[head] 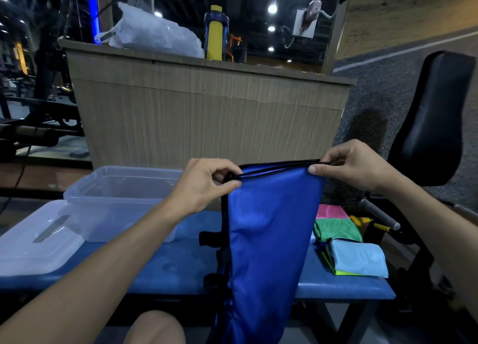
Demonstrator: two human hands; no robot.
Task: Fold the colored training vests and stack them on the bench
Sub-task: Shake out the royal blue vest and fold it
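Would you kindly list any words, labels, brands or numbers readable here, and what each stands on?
None can be read.
Yellow bottle: no legible label.
Blue vest: plain fabric, no print showing.
Clear bin and its lid: no markings visible.
White plastic bag: no text visible.

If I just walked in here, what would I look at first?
Probably the bright blue vest, hanging right in the middle. The left hand and right hand pinch its black-trimmed top edge above the blue bench. Next, the little stack of folded vests on the bench's right end, and the clear plastic bin on the left.
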